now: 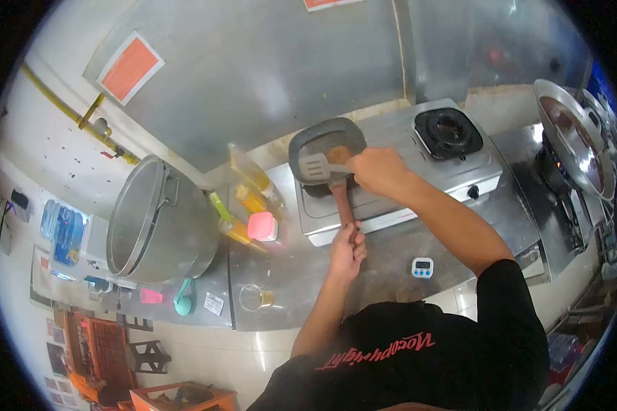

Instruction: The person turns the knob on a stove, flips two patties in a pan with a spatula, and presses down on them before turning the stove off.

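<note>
My left hand (349,251) is wrapped round the brown handle of a grey square frying pan (307,138) on the left burner of the gas stove (384,198). In my right hand (379,171), closed in a fist, is a slotted spatula (314,168), its broad head over the near left part of the pan. Inside the pan lies a piece of brown food (339,155), partly hidden by the spatula and my right hand. The spatula's handle is mostly covered by my fingers.
Left of the stove stand oil bottles (252,175), a pink-lidded jar (262,227) and a big metal pot (178,229). A glass cup (251,297) and a white timer (422,268) sit on the steel counter. Another burner (449,132) and a large wok (574,137) are to the right.
</note>
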`<move>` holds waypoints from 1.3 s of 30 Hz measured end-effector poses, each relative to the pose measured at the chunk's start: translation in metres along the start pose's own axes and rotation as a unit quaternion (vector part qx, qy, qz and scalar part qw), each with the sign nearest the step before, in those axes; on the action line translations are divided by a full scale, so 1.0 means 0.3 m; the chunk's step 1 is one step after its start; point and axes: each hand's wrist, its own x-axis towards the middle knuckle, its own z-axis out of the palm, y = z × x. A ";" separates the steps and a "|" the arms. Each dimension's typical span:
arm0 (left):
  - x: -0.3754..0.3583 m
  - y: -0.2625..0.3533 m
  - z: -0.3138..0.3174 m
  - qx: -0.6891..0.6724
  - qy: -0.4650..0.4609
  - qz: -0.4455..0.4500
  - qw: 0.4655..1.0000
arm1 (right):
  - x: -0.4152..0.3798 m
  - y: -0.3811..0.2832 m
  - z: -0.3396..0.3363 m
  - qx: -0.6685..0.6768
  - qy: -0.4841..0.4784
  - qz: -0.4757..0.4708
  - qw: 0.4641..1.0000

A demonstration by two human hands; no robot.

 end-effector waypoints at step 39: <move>0.049 0.011 0.042 0.012 -0.001 -0.017 1.000 | 0.351 0.095 0.111 0.029 -0.186 0.161 0.969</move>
